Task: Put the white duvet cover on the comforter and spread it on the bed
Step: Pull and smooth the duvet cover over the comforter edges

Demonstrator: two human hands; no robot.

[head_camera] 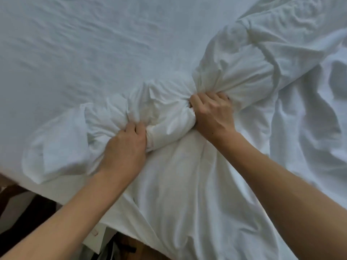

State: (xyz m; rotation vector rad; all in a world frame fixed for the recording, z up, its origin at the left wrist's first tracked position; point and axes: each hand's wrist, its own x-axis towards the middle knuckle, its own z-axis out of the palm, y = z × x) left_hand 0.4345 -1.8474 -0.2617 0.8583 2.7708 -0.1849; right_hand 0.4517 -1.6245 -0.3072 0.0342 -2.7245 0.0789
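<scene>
The white duvet cover (169,111) lies bunched into a thick, wrinkled roll running diagonally across the bed (75,53), from its near edge at lower left to upper right. The left hand (125,147) grips the roll, fingers curled into fabric. The right hand (212,111) grips it alongside. Flat sheet spans upper left.

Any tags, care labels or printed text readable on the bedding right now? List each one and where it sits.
None readable. The rolled white duvet bundle, gripped by the left hand and right hand, shows no print.
A small pale tab at the fabric's near edge: too small and blurred to tell whether it bears any text.
</scene>
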